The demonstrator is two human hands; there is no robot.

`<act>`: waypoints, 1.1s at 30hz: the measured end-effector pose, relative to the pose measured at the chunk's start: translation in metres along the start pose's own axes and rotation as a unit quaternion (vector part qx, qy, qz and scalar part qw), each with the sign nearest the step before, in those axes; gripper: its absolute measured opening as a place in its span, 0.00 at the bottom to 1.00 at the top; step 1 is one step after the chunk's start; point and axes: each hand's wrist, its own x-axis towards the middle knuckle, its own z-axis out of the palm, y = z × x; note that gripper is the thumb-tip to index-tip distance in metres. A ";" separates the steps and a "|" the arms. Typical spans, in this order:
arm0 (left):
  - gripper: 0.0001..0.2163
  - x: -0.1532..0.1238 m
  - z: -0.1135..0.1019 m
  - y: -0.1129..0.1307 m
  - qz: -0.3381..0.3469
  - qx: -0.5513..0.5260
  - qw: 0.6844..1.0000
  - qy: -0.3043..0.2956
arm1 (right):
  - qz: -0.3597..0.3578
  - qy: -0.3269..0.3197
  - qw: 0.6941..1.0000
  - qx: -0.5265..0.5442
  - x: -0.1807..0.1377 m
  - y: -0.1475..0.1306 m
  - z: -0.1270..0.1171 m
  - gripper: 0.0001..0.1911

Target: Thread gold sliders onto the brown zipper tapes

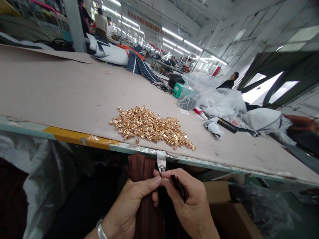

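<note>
My left hand [136,199] is closed round a bundle of dark brown fabric strips [137,167] that hangs down in front of the table edge. Its thumb and index finger meet the fingertips of my right hand [189,194] just below a pale metal clip-like fixture [161,161] fixed to the edge. The right hand is also closed, with a folded dark brown strip end [179,188] sticking out between its fingers. Whatever small part lies between the touching fingertips is mostly hidden. On the table just beyond lies a pile of small gold metal pieces that look like zipper sliders [149,126].
The worktable [62,89] has a taped front edge. Right of the pile are a green box [178,90] with a cable, clear plastic bags [214,96] and a black bar [226,125]. Striped fabric [139,66] lies at the back. A cardboard box [231,215] stands below right. People are in the background.
</note>
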 end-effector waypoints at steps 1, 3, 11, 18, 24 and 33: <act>0.13 0.000 0.001 0.000 0.009 0.003 1.000 0.002 | -0.023 0.004 1.000 -0.008 0.000 0.001 0.000 0.08; 0.14 0.001 0.002 0.001 0.023 0.002 1.000 0.007 | -0.061 0.016 0.997 -0.031 0.000 0.003 0.001 0.11; 0.07 0.000 0.009 0.004 0.026 -0.038 0.999 0.029 | -0.001 0.050 0.997 -0.062 -0.001 0.003 0.012 0.13; 0.10 -0.011 0.005 0.002 0.031 0.045 0.998 0.017 | 0.168 0.083 0.978 0.095 0.015 -0.002 0.009 0.09; 0.09 -0.020 0.009 0.001 0.036 0.081 0.996 0.008 | 0.236 0.042 0.948 0.210 0.006 -0.007 0.004 0.11; 0.14 -0.018 0.014 0.005 0.026 -0.033 0.998 0.051 | 0.253 0.050 0.904 0.340 0.002 -0.001 0.004 0.10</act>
